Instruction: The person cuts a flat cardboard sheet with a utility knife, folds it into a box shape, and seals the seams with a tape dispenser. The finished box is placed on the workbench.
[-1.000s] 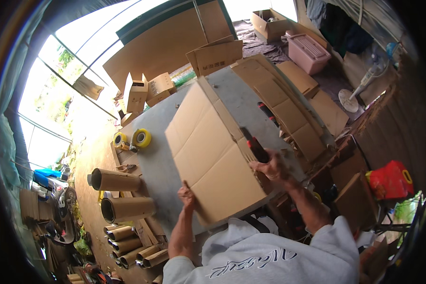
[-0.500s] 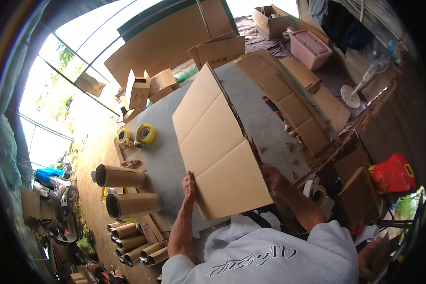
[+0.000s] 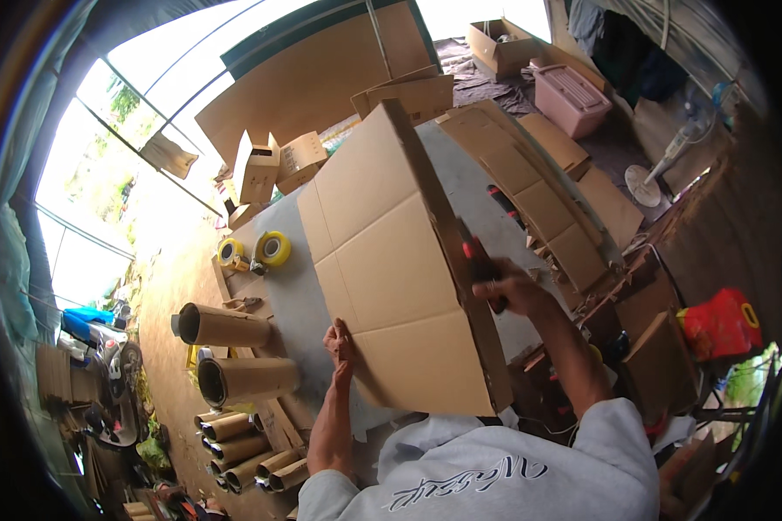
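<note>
Left hand (image 3: 339,346) pinches cardboard (image 3: 391,260) between fingers at seven o'clock; right hand (image 3: 514,290) wraps its fingers around a red-black tool (image 3: 480,264), three o'clock.

The cardboard (image 3: 382,278) is tan, the tool (image 3: 480,264) red and black

The cardboard (image 3: 391,269) blocks the middle of the table (image 3: 297,304) nearly from near edge to far. A bare strip runs down its left, edged by tape rolls (image 3: 272,248) and tubes (image 3: 243,382), with the left hand (image 3: 340,344) at its near end. Rightward, more bare table lies before the flat sheets (image 3: 540,201), narrowed by a loose tool (image 3: 506,206) and the right hand (image 3: 514,290) with its held tool (image 3: 478,260)
</note>
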`<move>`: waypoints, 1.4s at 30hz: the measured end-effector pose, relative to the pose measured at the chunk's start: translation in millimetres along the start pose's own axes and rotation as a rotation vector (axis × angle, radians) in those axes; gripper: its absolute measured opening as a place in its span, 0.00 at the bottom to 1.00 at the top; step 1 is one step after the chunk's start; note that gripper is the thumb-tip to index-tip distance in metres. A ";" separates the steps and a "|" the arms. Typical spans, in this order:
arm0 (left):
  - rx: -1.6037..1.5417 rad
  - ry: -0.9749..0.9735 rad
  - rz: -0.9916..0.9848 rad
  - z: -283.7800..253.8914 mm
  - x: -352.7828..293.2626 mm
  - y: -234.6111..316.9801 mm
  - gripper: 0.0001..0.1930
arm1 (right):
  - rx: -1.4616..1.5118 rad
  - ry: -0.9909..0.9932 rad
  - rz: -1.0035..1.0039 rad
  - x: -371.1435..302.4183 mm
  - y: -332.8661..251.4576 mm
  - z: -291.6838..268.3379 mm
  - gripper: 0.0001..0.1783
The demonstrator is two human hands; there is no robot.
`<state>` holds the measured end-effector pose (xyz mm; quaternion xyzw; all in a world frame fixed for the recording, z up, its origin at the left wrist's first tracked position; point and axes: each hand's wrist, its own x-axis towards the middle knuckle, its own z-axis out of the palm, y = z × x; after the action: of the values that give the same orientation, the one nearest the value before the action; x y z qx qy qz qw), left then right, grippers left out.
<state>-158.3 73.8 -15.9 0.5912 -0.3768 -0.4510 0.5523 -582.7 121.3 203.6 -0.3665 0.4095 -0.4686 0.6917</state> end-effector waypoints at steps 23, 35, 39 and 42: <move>0.512 0.112 1.207 99.5 39.6 325.9 0.42 | 0.212 -0.363 -0.178 75.8 -41.3 12.6 0.17; 0.413 -0.585 1.186 191.3 33.4 474.9 0.12 | 0.277 -0.516 -0.239 87.3 -13.3 3.2 0.23; 0.467 -0.278 1.410 192.7 25.2 478.3 0.15 | 0.076 -0.300 -0.238 47.4 -52.1 11.4 0.20; 0.513 -0.225 1.539 201.5 28.9 470.2 0.16 | -0.299 -0.165 -0.200 22.0 -80.8 27.1 0.13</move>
<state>-315.9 -66.5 451.0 0.2262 -0.8217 0.0979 0.5139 -581.2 80.2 281.4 -0.5411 0.3779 -0.4374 0.6108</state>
